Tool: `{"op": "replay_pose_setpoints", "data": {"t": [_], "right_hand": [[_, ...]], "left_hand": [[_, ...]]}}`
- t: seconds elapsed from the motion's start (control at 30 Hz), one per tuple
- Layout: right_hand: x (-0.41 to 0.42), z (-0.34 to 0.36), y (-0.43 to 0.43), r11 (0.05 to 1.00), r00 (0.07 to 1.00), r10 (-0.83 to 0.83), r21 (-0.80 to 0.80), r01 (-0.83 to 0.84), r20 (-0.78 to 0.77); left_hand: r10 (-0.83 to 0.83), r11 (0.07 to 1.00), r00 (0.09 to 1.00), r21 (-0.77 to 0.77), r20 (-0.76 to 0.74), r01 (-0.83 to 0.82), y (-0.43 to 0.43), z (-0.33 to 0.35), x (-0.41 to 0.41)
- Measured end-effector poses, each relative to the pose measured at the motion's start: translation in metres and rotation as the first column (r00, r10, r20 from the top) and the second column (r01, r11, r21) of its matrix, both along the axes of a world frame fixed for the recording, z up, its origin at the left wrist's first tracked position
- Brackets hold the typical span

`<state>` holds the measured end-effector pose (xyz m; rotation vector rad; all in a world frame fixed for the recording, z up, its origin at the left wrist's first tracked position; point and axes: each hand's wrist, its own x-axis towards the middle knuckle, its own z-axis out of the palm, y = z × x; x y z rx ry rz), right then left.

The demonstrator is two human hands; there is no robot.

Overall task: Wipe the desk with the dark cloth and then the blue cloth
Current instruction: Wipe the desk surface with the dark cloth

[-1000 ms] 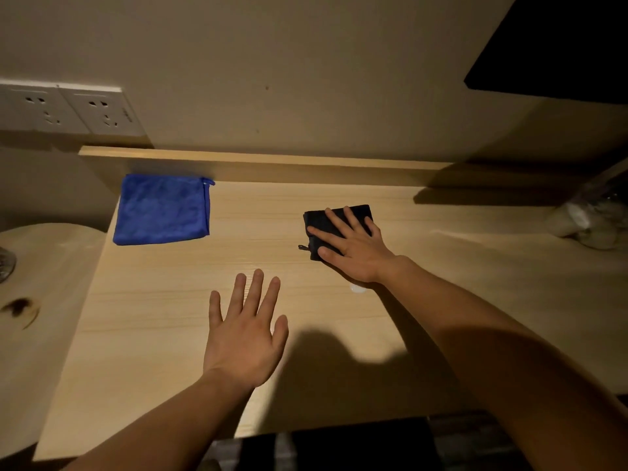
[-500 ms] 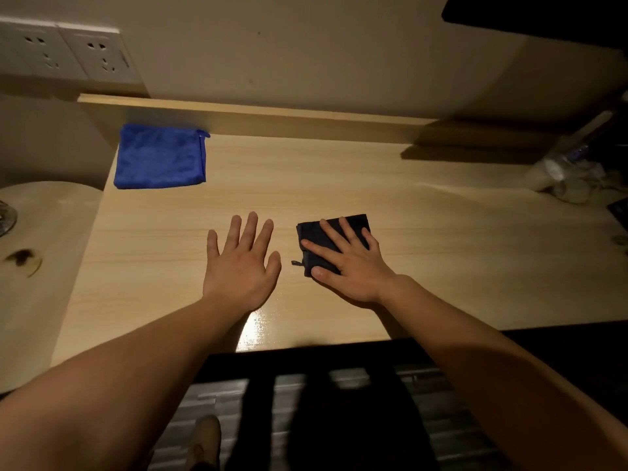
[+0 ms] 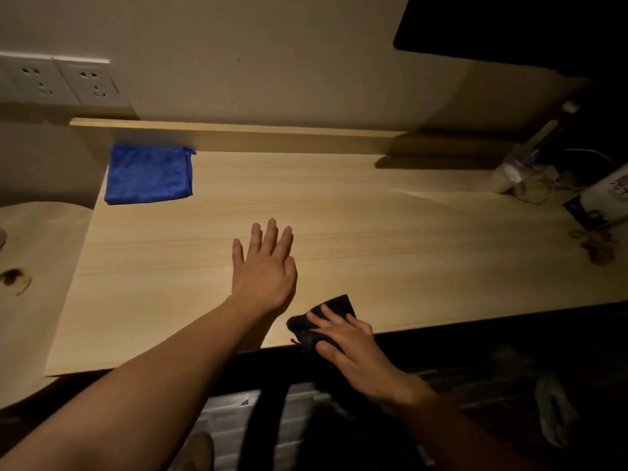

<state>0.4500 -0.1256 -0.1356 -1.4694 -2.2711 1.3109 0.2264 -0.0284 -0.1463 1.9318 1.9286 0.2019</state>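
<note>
- Closest in, your right hand (image 3: 353, 351) lies flat on the dark cloth (image 3: 326, 317), fingers spread and pressing down on it rather than curled around it. The cloth sits right at the near edge of the desk (image 3: 373, 232), and your palm hangs out past that edge.
- Just left and a little further in, your left hand (image 3: 265, 270) is open and flat on the bare wood, fingers together, holding nothing. It is near the dark cloth but not touching it.
- The middle of the desk is plain light wood, lit brighter in the centre and falling into shadow on the right.
- Out at the far right there's a heap of small things (image 3: 530, 178) in the dark; you can't tell what they are from here.
- At the far left corner, the blue cloth (image 3: 147, 175) lies folded flat against the raised back ledge (image 3: 238, 129), well apart from both hands.
- Beyond that, two wall sockets (image 3: 57, 83) are on the wall at upper left.
</note>
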Motion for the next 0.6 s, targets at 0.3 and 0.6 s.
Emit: {"op": "replay_pose_setpoints", "data": {"t": [0.3, 0.6], "right_hand": [[0.058, 0.045, 0.061, 0.391, 0.115, -0.920, -0.861, 0.325, -0.375], [0.021, 0.058, 0.301, 0.813, 0.833, -0.518, 0.189, 0.550, -0.193]], "left_hand": [[-0.016, 1.000, 0.997, -0.006, -0.076, 0.015, 0.004, -0.018, 0.043], [-0.019, 1.000, 0.996, -0.004, -0.086, 0.019, 0.009, -0.019, 0.044]]}}
